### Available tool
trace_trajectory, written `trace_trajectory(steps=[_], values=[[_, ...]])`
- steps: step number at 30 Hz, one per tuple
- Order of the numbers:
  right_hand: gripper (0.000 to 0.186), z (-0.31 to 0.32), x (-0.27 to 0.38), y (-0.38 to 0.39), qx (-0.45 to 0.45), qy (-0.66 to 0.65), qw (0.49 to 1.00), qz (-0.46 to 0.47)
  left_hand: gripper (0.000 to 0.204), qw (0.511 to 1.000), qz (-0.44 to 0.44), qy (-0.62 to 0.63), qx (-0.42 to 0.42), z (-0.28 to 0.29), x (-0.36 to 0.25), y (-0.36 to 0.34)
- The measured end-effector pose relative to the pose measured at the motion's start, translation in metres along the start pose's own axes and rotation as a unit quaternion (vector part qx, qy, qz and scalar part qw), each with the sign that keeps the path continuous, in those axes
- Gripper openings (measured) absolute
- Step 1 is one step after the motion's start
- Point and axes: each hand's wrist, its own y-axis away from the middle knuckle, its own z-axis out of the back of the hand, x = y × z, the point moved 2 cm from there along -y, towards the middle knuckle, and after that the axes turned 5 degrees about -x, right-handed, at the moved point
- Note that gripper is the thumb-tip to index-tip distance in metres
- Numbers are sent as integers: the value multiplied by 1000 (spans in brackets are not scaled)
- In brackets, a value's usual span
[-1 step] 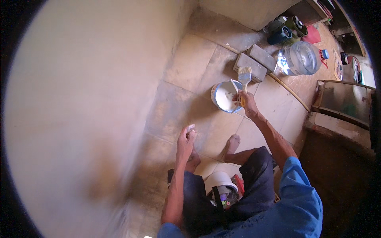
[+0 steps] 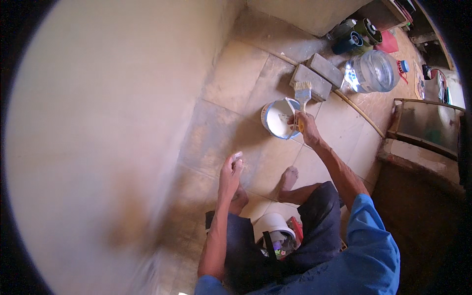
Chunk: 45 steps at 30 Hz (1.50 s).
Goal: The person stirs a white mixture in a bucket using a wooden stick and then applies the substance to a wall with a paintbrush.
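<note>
Filling the whole left half of the frame, a pale plastered wall [image 2: 98,137] blurs out toward the rim, and beside it the tiled floor [image 2: 231,132] runs up to the top centre. At the upper right lie a clear water jug [image 2: 372,71] on its side and two grey concrete blocks [image 2: 317,76]; just below the blocks, at centre, sits a small paint bucket [image 2: 279,118] with white paint inside. The right hand [image 2: 307,129] is closed around the handle of a flat paintbrush [image 2: 302,96], held upright with its bristles pointing up over the bucket's far rim. The left hand [image 2: 231,172] hangs loose near the floor, fingers lightly curled on nothing that can be seen. A sound way to load the brush here would be to dip only the bristle tips and wipe one side on the rim so that it does not drip on the tiles. The paint level is hard to judge, the items between the knees at bottom centre are too jumbled to name, and the dark shelf at the far right is cut off by the lens rim.
</note>
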Motion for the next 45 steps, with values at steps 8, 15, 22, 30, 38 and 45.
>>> trace_trajectory(steps=[8,15,22,30,38,45], values=[[39,-25,-19,-5,26,19,999,5,22,960,-246,-111,81,-82,53,-87],[44,-63,-43,-4,9,172,981,89,30,979,-179,-87,-41,-160,81,-106],[48,-53,-49,6,18,280,904,323,22,989,-69,106,-70,-158,136,-128],[38,-4,6,12,14,316,907,279,23,986,-92,109,-85,-169,146,-136],[40,15,20,35,-91,217,946,225,17,991,-8,121,-55,-154,145,-142],[39,28,9,31,-95,254,948,168,20,988,60,124,-71,-152,142,-152]])
